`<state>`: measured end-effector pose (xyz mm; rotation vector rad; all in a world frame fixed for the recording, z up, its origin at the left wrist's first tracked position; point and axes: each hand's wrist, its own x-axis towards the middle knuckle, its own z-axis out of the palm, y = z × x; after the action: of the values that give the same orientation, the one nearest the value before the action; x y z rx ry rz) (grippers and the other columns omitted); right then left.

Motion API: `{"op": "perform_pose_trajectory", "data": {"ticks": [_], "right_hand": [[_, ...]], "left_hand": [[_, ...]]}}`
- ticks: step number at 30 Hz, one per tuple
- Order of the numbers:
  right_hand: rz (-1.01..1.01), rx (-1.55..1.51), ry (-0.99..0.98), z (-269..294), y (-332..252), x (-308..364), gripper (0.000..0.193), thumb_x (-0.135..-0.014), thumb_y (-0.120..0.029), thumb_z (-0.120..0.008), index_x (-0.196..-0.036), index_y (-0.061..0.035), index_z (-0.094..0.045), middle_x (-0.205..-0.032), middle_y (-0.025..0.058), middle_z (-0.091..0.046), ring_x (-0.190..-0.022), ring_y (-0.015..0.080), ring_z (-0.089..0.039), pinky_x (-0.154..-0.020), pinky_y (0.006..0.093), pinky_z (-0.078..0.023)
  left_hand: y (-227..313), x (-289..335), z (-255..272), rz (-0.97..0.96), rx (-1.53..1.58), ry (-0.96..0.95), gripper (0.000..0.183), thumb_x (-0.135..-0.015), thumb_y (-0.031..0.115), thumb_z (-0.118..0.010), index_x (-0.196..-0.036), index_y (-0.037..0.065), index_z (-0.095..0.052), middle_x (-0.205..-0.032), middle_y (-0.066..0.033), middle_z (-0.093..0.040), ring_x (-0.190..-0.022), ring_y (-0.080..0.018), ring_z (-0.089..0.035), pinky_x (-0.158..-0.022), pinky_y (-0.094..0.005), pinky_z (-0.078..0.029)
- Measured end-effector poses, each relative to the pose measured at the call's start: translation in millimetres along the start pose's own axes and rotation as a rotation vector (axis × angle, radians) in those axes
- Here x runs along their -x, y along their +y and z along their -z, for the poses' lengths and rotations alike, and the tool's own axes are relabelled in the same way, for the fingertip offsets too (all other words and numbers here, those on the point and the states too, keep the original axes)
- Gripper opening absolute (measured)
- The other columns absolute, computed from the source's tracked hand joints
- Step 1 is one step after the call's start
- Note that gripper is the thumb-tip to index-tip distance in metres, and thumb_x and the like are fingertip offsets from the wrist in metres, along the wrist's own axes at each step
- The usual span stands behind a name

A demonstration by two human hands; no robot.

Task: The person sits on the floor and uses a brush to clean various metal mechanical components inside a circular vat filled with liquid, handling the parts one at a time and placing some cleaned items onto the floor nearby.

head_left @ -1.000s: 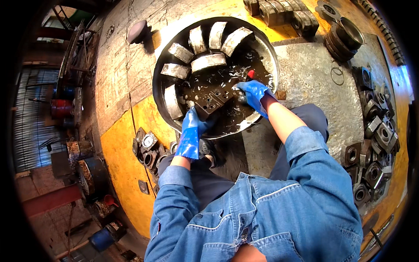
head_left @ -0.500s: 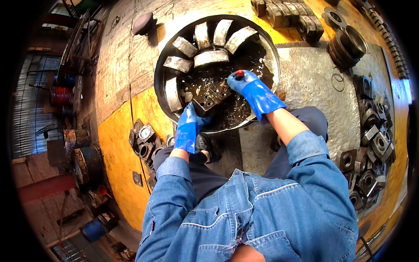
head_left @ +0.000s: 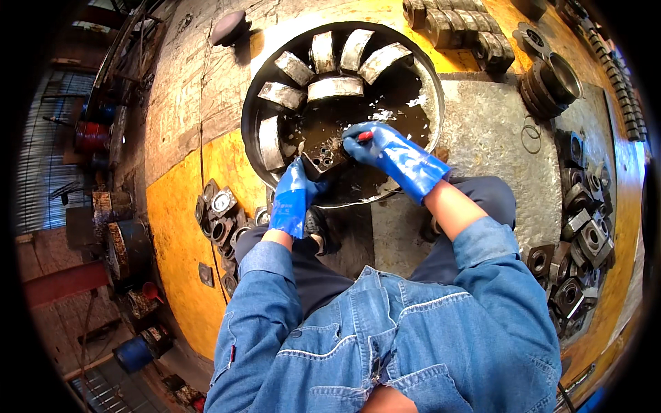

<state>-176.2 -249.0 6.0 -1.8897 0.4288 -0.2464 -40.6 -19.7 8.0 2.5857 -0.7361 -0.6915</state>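
Note:
A wide round metal pan [head_left: 441, 103] of dark liquid sits in front of me. My left hand [head_left: 292, 189], in a blue rubber glove, grips the near left side of a dark metal block with round holes [head_left: 322, 161] in the pan. My right hand [head_left: 368, 144], gloved the same way, is closed round a red-handled brush [head_left: 365, 136]. Its pale bristly end is against the far right side of the block, partly hidden by the glove. Several curved metal segments [head_left: 335, 88] rest inside the pan along its far and left sides.
More metal segments [head_left: 454, 27] stand in rows at the far right, near a grooved metal cylinder [head_left: 544, 86]. Square parts with round holes [head_left: 592, 237] are piled on the right. Smaller parts [head_left: 222, 213] lie left of my legs. A rounded brownish object [head_left: 228, 29] sits far left.
My right hand has moved left and slightly nearer, bringing the brush onto the block. The left hand keeps its grip, with little movement.

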Motion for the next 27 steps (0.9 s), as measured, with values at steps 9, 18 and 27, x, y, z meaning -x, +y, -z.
{"op": "perform_pose_trajectory", "data": {"ticks": [9,18,27], "right_hand": [[-0.029,-0.012,-0.051,6.8,-16.3,1.8,0.016,-0.092,-0.021,-0.071,-0.097,-0.0098,-0.08,-0.08,0.0129,-0.075,-0.067,0.0168,-0.069,-0.069,0.0288,-0.056],[-0.114,0.268,-0.075,-2.5,-12.8,-10.2,0.017,-0.093,-0.027,-0.066,-0.093,-0.0163,-0.08,-0.091,0.0124,-0.077,-0.079,0.025,-0.071,-0.078,0.0345,-0.057],[-0.376,0.474,0.183,-2.8,71.9,-33.8,0.025,-0.094,-0.027,-0.073,-0.101,-0.0026,-0.076,-0.086,0.0089,-0.076,-0.075,0.016,-0.066,-0.074,0.036,-0.056]], "left_hand": [[-7.9,0.4,-7.3,-0.014,-0.036,0.042,0.079,-0.071,0.02,-0.095,-0.139,-0.002,-0.063,-0.126,-0.0191,-0.077,-0.118,-0.0295,-0.073,-0.104,-0.0379,-0.056],[18.5,16.4,12.8,0.021,-0.021,-0.005,0.091,-0.069,0.024,-0.098,-0.146,-0.003,-0.057,-0.133,-0.0216,-0.074,-0.125,-0.0327,-0.07,-0.108,-0.0392,-0.054],[11.7,3.8,6.5,-0.022,-0.022,0.004,0.085,-0.07,0.027,-0.097,-0.141,-0.004,-0.061,-0.128,-0.0217,-0.075,-0.121,-0.0361,-0.071,-0.105,-0.0406,-0.055]]}}
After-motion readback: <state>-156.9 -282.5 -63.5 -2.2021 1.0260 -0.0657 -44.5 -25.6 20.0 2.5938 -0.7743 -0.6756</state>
